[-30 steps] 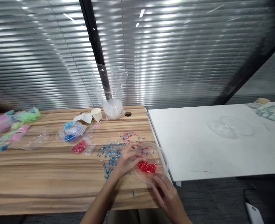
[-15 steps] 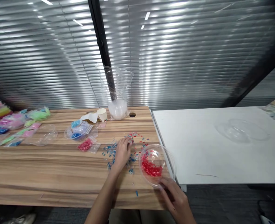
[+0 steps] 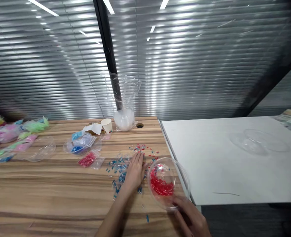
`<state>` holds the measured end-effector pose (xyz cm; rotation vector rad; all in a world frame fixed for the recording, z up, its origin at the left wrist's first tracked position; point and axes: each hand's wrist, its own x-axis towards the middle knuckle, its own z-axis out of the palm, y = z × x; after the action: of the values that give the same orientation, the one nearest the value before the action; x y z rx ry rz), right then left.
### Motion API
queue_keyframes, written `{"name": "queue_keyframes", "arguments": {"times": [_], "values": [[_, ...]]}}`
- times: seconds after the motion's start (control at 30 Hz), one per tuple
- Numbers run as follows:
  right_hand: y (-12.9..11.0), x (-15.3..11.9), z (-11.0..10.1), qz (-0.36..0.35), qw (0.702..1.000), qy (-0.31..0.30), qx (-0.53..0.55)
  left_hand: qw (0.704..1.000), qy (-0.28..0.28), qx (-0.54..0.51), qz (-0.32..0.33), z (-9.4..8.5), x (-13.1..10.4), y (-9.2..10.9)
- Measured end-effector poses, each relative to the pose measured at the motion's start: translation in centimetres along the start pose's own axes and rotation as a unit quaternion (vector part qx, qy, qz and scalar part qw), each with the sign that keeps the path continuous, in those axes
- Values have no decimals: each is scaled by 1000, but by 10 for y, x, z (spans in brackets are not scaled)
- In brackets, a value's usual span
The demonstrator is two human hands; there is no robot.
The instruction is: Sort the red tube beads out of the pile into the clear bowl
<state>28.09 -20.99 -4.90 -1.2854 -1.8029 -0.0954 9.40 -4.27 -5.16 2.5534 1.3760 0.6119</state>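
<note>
My left hand (image 3: 136,171) lies palm down over scattered small blue and red tube pieces (image 3: 120,168) on the wooden table, fingers stretched forward and thumb apart. What lies under its palm is hidden. By its near rim, my right hand (image 3: 191,215) grips a clear plastic bowl (image 3: 184,177). Small red tube pieces (image 3: 161,184) are heaped in the bowl's left part. The bowl sits just right of my left hand, near the seam with the white table. More red bits (image 3: 150,151) are strewn beyond my fingers.
A bag of red pieces (image 3: 87,159), a bowl with blue packets (image 3: 78,144) and a paper cup (image 3: 107,125) stand to the left. Colourful bags (image 3: 6,133) lie farther left. A clear lid (image 3: 266,140) rests on the white table (image 3: 197,158). Blinds rise behind.
My left hand has moved slightly right and closer to the bowl, uncovering more blue pieces on its left. My right hand still holds the bowl's rim. The camera view has shifted a little.
</note>
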Motion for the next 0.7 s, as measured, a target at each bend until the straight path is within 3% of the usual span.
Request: {"name": "queue_keyframes", "arguments": {"times": [0.17,0.37,0.53,0.7], "values": [[-2,1,-1,2,1000,2,14,999,-45,18,19,6,-4,2],[-2,-6,0,21,999,0,46,994,-86,57,32,0,-4,7],[-1,-21,1,58,997,19,54,991,-94,70,61,1,-6,14],[2,-27,-10,74,996,-8,46,990,-99,76,71,1,-9,24]]}}
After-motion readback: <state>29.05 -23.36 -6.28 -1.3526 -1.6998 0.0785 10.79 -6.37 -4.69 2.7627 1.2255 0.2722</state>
